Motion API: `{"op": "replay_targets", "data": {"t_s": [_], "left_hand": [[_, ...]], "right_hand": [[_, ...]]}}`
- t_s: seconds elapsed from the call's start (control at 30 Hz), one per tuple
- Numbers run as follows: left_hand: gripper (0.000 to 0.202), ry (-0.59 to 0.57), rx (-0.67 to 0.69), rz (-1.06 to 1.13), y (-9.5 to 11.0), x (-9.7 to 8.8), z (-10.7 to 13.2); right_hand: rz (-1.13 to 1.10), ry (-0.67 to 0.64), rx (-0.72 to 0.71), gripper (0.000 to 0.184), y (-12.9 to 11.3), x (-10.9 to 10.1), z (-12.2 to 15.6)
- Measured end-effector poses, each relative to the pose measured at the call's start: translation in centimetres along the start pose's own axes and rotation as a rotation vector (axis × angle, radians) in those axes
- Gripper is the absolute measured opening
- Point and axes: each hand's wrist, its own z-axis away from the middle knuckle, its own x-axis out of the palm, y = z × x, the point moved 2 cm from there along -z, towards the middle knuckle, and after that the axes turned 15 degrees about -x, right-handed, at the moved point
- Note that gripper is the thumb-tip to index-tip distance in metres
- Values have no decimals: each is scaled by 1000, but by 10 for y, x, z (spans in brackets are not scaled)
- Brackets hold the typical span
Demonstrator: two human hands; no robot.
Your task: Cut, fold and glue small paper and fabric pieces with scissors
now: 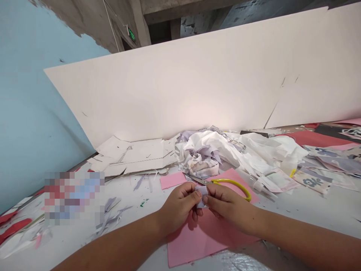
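Observation:
Between my two hands is a small piece of pale lavender fabric [201, 195], pinched at both sides. My left hand [183, 199] grips its left edge between thumb and fingers. On the opposite edge, my right hand [225, 201] is closed in the same way. Beneath them lies a pink sheet [197, 241], partly covered by my hands and forearms. Just beyond my fingers rest scissors with yellow handles [235, 184], their blades pointing left. A smaller pink piece [172, 180] lies left of the blades.
A heap of white and lavender cloth [208, 150] lies behind the scissors. Flat cardboard [141, 154] sits at the back left, below a tall white board [183, 90]. Fabric scraps [108, 214] are scattered at left. Printed cloth pieces [313, 180] and red sheets [316, 138] lie at right.

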Motion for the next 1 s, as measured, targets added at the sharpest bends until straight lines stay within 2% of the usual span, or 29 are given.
{"op": "replay_targets", "data": {"t_s": [0.13, 0.2, 0.27, 0.33, 0.4, 0.47, 0.53, 0.67, 0.73, 0.83, 0.9, 1.0], "left_hand": [[21, -80, -30, -15, 0, 1, 1], [21, -76, -76, -8, -1, 0, 2], [22, -42, -89, 20, 0, -1, 3], [22, 48, -44, 44, 3, -6, 3], [24, 174, 8, 60, 6, -13, 2], [26, 291, 36, 57, 9, -21, 0], [27, 367, 46, 56, 11, -28, -4], [29, 418, 31, 90, 9, -36, -10], [28, 410, 21, 121, 7, -38, -12], [26, 408, 30, 194, 6, -41, -14], [26, 429, 31, 233, 5, -44, -15], [26, 437, 30, 229, 4, -45, -15]], "right_hand": [[-11, -80, -107, 32, -10, 4, -3], [35, -102, -86, 34, -11, 3, -3], [162, -78, -5, 32, -8, -5, -2], [394, -15, 80, 27, -2, -20, 0], [684, 5, 100, 21, 3, -36, 1], [900, -48, 126, 15, 7, -50, 2], [969, -123, 218, 13, 12, -59, 3], [929, -196, 299, 18, 14, -62, 2], [916, -166, 288, 21, 12, -63, 2], [891, -52, 247, 25, 9, -65, 2], [736, -2, 254, 22, 5, -66, 2], [305, 14, 327, 12, -2, -60, 2]]}}
